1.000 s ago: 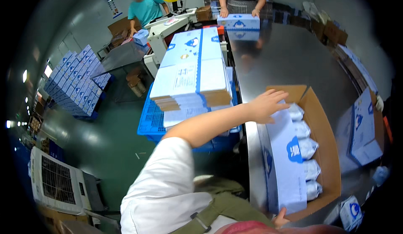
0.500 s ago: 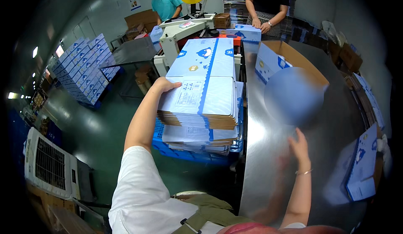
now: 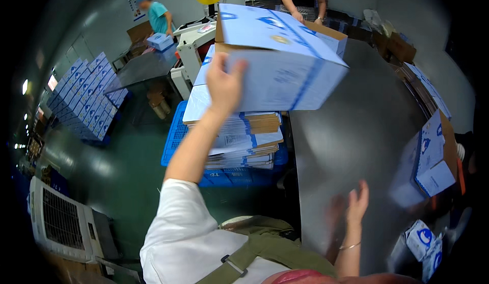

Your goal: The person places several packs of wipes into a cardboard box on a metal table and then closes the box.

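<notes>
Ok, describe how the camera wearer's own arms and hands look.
The left hand is ungloved, its arm in a short white sleeve. The right hand is ungloved too, with a thin, shiny bangle at the wrist; no sleeve shows there.

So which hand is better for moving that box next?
Probably the left hand: it grips the box by its left side. The right hand looks empty, apart from the box, over the table.

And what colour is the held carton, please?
The carton is mostly light blue, printed darker blue; head view.
</notes>
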`<state>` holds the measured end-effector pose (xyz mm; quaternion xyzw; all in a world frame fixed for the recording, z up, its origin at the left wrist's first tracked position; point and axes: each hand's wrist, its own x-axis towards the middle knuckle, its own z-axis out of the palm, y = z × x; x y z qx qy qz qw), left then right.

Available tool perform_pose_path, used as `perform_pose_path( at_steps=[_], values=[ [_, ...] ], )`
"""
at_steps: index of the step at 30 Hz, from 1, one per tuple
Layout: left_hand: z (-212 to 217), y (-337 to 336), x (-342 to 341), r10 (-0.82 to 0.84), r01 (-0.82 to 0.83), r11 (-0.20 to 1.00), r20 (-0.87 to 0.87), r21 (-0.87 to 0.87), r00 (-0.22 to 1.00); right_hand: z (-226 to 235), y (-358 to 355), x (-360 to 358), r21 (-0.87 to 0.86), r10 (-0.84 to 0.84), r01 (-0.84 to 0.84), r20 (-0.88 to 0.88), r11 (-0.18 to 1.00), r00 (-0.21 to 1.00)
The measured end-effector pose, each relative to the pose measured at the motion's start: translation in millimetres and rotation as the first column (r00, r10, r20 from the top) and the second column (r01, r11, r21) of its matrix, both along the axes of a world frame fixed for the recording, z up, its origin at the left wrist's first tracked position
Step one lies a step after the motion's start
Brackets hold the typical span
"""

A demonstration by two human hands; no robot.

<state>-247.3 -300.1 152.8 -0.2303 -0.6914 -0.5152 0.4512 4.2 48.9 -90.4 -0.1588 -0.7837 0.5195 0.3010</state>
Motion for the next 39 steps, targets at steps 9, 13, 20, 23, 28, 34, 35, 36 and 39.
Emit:
perform_pose_path(
  at_steps=[9, 13, 20, 23, 28, 34, 35, 36, 39],
  values=[
    [-121, 93, 208, -0.862, 0.824, 0.498, -0.048, -0.269, 0.505, 162, 25, 24, -0.3, 0.135, -0.359, -0.572, 0.884, 0.809],
    [-142, 49, 167, -0.817, 0.858, 0.05, 0.473, -0.512, 0.329, 227, 85, 85, 0.547, 0.162, 0.001, -0.25, 0.837, 0.955],
    [-17, 136, 1, -0.324, 0.37, 0.801, 0.178, -0.471, 0.929, 188, 45, 77, 0.535, 0.167, -0.566, 0.618, 0.627, 0.769],
    [30, 166, -4, -0.345, 0.827, 0.204, 0.752, -0.524, 0.562, 165, 43, 97, 0.52, 0.108, -0.578, 0.677, 0.629, 0.728],
    [44, 186, 44, -0.165, 0.566, -0.549, 0.744, -0.615, 0.648, 166, 47, 93, 0.488, 0.126, -0.698, 0.766, 0.524, 0.63],
    [32, 214, 35, -0.074, 0.732, -0.38, 0.807, -0.566, 0.585, 238, 75, 69, 0.954, 0.015, -0.138, 0.139, 0.267, 0.99],
    [35, 219, 42, -0.038, 0.727, -0.354, 0.786, -0.588, 0.617, 250, 94, 70, 0.959, -0.151, 0.055, -0.013, 0.279, 0.988],
    [20, 224, 42, -0.072, 0.69, -0.203, 0.714, -0.695, 0.697, 268, 107, 62, 0.935, -0.233, 0.139, -0.063, 0.326, 0.97],
    [-31, 227, 29, -0.09, 0.461, -0.017, 0.46, -0.887, 0.883, 257, 141, 69, 0.463, -0.159, -0.068, 0.433, 0.884, 0.887]
  ],
)
